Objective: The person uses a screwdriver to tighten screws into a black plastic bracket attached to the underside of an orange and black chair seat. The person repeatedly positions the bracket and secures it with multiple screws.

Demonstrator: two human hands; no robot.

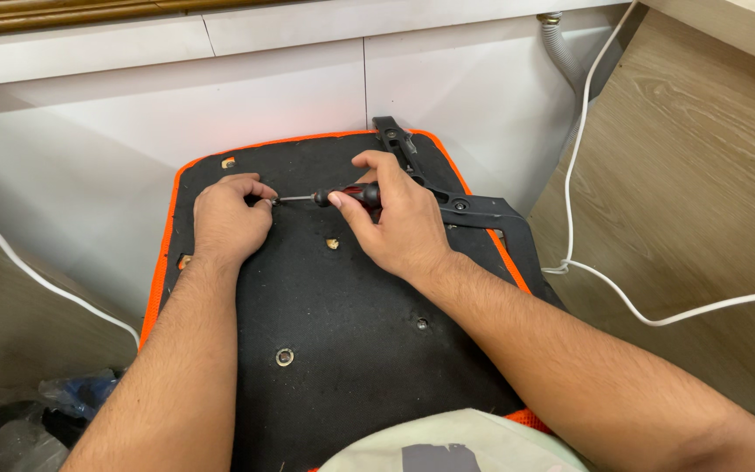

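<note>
Head view showed the right hand (395,218) gripping a screwdriver (342,196), left hand (229,218) pinching its tip at one seat-base (342,350) hole, other holes bare.

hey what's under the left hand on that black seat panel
The left hand rests on the black panel, pinching something at the screwdriver tip. Whatever it pinches is hidden by the fingers. Open screw holes show elsewhere on the panel.

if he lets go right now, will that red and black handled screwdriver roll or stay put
The red and black handled screwdriver has a rounded handle, so it would probably roll. The black fabric seat underside looks fuzzy, which may slow it. Its thin metal shaft looks stiff.
</note>
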